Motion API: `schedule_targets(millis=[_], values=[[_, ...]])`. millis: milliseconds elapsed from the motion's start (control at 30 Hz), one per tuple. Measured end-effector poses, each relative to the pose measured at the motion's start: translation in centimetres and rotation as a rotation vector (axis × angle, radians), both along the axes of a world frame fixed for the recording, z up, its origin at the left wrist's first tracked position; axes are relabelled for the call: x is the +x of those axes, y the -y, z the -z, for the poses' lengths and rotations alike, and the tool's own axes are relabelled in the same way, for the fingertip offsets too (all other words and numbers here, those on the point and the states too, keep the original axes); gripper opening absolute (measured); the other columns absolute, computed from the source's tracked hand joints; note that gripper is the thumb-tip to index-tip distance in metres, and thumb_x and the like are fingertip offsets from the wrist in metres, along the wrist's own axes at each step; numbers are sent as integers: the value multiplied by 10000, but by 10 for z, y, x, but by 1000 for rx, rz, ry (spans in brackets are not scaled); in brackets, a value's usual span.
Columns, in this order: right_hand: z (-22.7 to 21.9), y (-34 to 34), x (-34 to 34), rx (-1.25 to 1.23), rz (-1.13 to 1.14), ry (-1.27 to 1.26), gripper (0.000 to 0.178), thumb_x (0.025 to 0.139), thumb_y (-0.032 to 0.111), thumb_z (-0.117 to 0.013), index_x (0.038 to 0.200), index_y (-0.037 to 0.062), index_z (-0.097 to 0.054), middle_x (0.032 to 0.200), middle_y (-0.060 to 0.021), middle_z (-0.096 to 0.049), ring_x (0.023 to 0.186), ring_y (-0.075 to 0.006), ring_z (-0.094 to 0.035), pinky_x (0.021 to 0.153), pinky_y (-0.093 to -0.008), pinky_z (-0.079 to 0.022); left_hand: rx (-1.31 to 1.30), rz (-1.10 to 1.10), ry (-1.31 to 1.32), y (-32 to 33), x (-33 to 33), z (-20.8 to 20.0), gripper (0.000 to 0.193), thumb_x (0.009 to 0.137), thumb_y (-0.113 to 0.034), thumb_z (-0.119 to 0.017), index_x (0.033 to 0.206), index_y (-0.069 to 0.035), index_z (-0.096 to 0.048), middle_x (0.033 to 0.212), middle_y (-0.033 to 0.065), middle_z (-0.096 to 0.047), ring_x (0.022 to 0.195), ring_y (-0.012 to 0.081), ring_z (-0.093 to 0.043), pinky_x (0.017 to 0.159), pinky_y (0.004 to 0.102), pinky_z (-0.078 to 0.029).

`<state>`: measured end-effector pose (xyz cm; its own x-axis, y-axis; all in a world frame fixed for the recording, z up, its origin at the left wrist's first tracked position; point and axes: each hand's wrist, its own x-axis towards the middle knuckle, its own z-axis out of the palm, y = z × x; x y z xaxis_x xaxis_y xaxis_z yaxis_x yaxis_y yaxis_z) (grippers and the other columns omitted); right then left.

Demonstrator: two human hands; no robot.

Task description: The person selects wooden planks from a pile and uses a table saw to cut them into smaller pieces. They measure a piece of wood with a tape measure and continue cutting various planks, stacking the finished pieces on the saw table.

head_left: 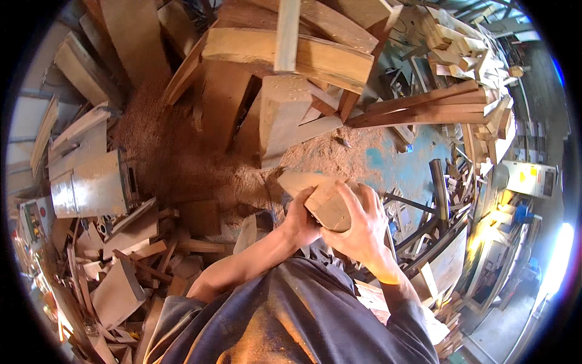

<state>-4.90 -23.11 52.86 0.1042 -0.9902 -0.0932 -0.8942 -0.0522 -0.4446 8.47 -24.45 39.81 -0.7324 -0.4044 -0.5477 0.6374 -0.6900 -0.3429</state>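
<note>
Close in front of my body, I hold a pale wooden block (329,208) between both hands. One end of it tapers away from me toward the sawdust. My left hand (298,222) is closed on the block's left side, its thumb along the edge. From the right, my right hand (359,229) wraps over the block's near end, fingers bent across its upper face. The block's underside and some fingertips are hidden. Beyond it lies a heap of sawdust (315,151) on a blue-green floor (388,158).
Ahead stand large boards and a long wooden beam (254,47). Reddish planks (424,109) jut in from the right near stacked lumber (461,48). A shiny metal box (91,188) and scrap wood (118,291) sit at left; a white control box (528,179) is at far right.
</note>
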Motion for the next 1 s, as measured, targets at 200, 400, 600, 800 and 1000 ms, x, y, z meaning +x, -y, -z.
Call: schedule_targets(millis=[200, 400, 600, 800, 1000], values=[[31, 2, -60, 19, 190, -40, 945, 603, 260, -850, 1467, 140, -484, 1317, -251, -508, 1213, -441, -528, 964, -536, -491, -152, 133, -12, 28, -83, 47, 501, 1040, -389, -358, 1408, -115, -560, 1371, 89, -631, 1240, 272, -618, 1097, 458, -469], [80, 56, -106, 7, 317, -65, 883, 643, 253, -817, 1443, 101, -477, 1292, -252, -524, 1170, -443, -550, 937, -533, -504, -398, 282, 94, 65, -108, 91, 786, 982, -668, -405, 1528, -104, -381, 1554, 170, -415, 1267, 334, -590, 1072, 506, -477], [156, 152, -141, 90, 409, -166, 990, 712, 414, -807, 1532, 73, -368, 1308, -271, -525, 1188, -416, -556, 976, -523, -484, -548, 408, 689, 78, 27, 90, 944, 972, -627, -547, 1590, -32, -152, 1627, 224, -276, 1312, 372, -549, 1029, 487, -515], [216, 257, -159, -201, 320, -240, 1000, 765, 585, -755, 1525, 78, -350, 1343, -278, -515, 1245, -437, -530, 1025, -521, -460, -21, 129, 1407, -31, 198, 142, 538, 1029, -347, -584, 1463, -59, -448, 1493, 96, -488, 1122, 263, -665, 839, 384, -576], [214, 330, -180, -16, 97, -24, 832, 755, 484, -807, 1419, 130, -452, 1427, -252, -490, 1317, -466, -470, 1071, -536, -432, 353, -115, 1400, -169, 207, 146, 276, 990, -368, -611, 969, -99, -554, 799, 60, -570, 635, 228, -565, 583, 393, -513]])
